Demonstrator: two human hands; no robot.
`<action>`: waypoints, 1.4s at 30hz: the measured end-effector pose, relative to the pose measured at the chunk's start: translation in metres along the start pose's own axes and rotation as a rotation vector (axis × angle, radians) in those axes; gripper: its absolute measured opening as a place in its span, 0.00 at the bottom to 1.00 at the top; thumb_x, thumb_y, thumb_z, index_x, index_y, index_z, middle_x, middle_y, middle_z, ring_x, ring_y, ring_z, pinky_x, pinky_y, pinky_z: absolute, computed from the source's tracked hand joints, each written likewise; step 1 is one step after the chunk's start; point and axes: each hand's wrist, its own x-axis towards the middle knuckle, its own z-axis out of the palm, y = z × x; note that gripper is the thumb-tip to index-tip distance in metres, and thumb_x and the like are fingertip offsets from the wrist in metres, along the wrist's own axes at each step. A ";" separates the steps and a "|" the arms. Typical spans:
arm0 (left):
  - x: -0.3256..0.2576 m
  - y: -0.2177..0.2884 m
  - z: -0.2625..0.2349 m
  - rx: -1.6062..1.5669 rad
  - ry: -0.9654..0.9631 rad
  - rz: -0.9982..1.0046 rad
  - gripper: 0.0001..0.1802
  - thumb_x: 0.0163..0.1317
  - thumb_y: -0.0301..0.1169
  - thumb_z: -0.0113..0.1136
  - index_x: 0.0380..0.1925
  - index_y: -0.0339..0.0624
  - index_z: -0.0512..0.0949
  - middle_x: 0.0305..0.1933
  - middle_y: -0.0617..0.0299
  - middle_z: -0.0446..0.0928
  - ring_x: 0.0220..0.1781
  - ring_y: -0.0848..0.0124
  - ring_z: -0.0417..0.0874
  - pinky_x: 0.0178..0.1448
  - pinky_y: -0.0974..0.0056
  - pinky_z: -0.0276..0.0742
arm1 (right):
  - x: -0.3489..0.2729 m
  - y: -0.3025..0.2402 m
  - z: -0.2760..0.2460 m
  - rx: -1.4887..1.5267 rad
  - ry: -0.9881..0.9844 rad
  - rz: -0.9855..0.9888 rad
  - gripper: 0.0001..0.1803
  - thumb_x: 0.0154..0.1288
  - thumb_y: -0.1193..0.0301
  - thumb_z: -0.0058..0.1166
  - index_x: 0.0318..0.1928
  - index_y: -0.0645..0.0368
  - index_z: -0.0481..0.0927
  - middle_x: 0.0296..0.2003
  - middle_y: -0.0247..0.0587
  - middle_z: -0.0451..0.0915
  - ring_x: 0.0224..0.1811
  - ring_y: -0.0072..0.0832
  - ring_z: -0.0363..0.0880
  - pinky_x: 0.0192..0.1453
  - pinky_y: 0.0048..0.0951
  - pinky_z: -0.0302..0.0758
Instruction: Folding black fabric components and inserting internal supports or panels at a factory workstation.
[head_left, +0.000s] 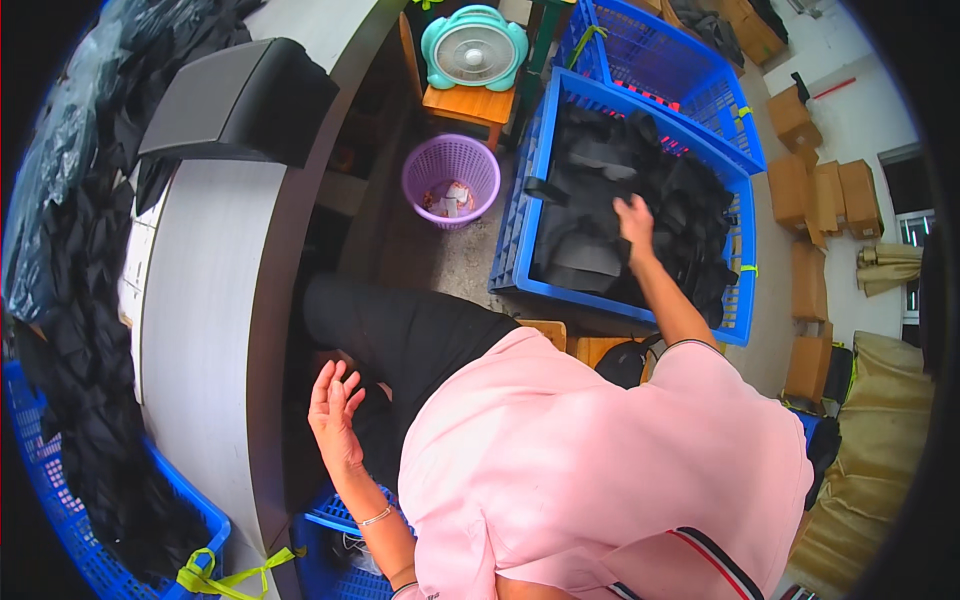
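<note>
My right hand (636, 228) reaches into a large blue plastic crate (518, 225) at the upper right. Its fingers are closed on a piece of black fabric (600, 215) among the heap there; slight blur hides the exact grip. A black strap loop (545, 190) hangs at the crate's left rim. My left hand (336, 408) is raised beside my black-trousered leg, near the table's edge. Its fingers are bent and apart, with nothing in them.
A grey-white table (205, 300) runs along the left, bearing a black box-like object (235, 100) and black fabric (85, 280). Beyond my knee stand a purple basket (452, 165) and a turquoise fan (474, 50) on a wooden stool. Cardboard boxes (790, 190) line the right.
</note>
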 end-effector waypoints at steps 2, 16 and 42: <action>-0.005 -0.008 -0.015 -0.014 0.055 -0.025 0.25 0.72 0.38 0.60 0.64 0.38 0.73 0.63 0.54 0.78 0.57 0.66 0.83 0.56 0.63 0.81 | 0.013 0.031 -0.033 -0.298 0.048 0.052 0.30 0.68 0.56 0.59 0.60 0.67 0.74 0.48 0.48 0.83 0.51 0.38 0.80 0.55 0.37 0.75; -0.019 -0.033 -0.013 0.022 0.149 -0.103 0.22 0.72 0.37 0.61 0.61 0.39 0.76 0.60 0.58 0.80 0.55 0.70 0.83 0.54 0.66 0.80 | -0.075 0.043 0.126 -0.775 -0.518 0.025 0.47 0.56 0.78 0.58 0.76 0.46 0.54 0.70 0.48 0.63 0.70 0.53 0.65 0.69 0.48 0.70; -0.032 -0.020 -0.022 -0.011 0.174 -0.101 0.21 0.70 0.33 0.62 0.59 0.37 0.77 0.58 0.58 0.80 0.54 0.72 0.83 0.54 0.66 0.79 | -0.066 0.096 0.172 -0.627 -1.009 0.287 0.39 0.66 0.42 0.47 0.66 0.58 0.74 0.55 0.57 0.81 0.50 0.44 0.84 0.42 0.45 0.82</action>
